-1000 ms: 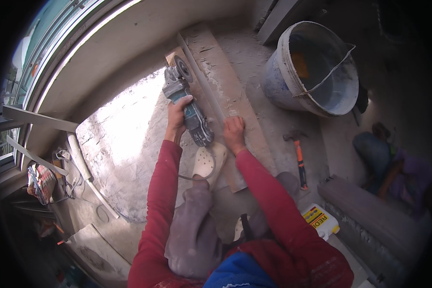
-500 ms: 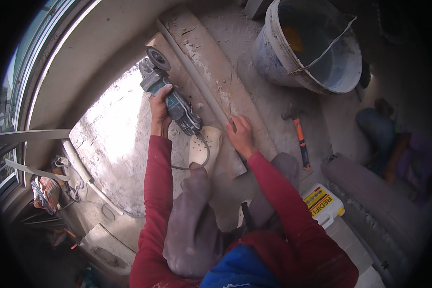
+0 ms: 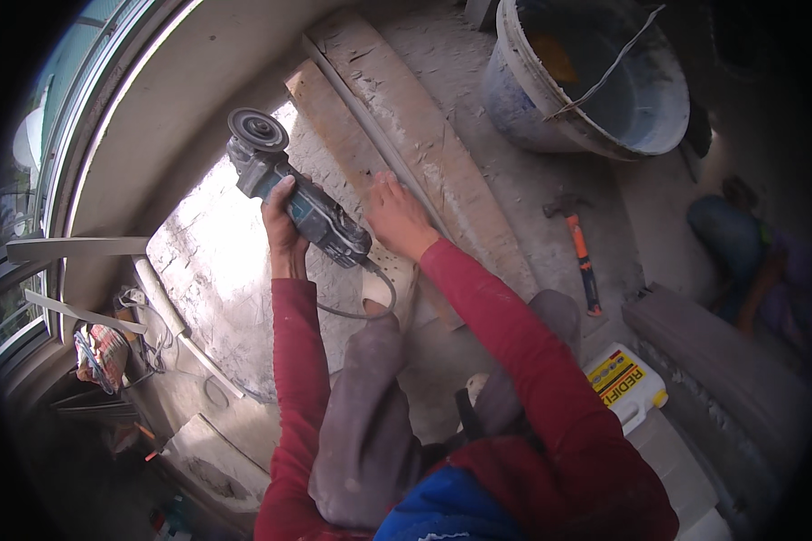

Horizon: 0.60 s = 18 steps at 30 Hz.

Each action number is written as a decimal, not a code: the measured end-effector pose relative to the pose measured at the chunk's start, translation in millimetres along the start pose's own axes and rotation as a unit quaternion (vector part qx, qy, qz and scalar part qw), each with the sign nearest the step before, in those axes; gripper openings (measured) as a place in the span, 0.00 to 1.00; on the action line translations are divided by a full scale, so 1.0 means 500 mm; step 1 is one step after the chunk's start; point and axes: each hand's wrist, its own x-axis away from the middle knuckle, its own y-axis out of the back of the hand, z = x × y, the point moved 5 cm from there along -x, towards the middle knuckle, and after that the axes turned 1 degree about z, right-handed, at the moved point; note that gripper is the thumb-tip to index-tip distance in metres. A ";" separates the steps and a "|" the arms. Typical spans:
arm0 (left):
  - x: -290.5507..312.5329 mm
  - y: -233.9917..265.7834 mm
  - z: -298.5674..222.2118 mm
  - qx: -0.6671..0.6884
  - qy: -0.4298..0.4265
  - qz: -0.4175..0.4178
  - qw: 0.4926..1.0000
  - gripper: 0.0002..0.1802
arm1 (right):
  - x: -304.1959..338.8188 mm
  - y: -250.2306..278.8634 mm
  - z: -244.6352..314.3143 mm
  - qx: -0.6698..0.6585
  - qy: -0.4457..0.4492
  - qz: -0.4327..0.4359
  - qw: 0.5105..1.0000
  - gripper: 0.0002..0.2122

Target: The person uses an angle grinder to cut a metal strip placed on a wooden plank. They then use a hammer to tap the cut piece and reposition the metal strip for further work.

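Note:
My left hand [image 3: 284,230] is wrapped round the body of a teal and black angle grinder [image 3: 314,215], lifted over the pale, dusty slab. Its round disc [image 3: 258,129] faces up at the far end, and a cord loops from its rear. My right hand [image 3: 399,216] lies on a dusty plank [image 3: 320,108], fingers stretched out along it. Beside those fingers runs a narrow grey strip [image 3: 359,106], set against a wider board [image 3: 424,135]. Below the grinder, a cream clog [image 3: 401,284] on my foot stands close to the plank.
A whitish bucket [image 3: 532,99] holding water stands at the far right. A hammer [image 3: 581,257] with an orange and black handle lies right of the boards. Nearer is a white and yellow jug [image 3: 630,383]. Pipes, cords and a cloth bundle [image 3: 101,356] lie left, below the window frame.
The grinder has moved left and its disc has turned more upward, away from the planks. My right hand has slid left and farther up the plank, off the strip's near part.

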 end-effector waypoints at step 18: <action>-0.024 0.027 0.013 0.013 0.005 -0.019 1.000 0.21 | -0.016 -0.067 -0.024 0.144 0.040 0.050 0.987 0.20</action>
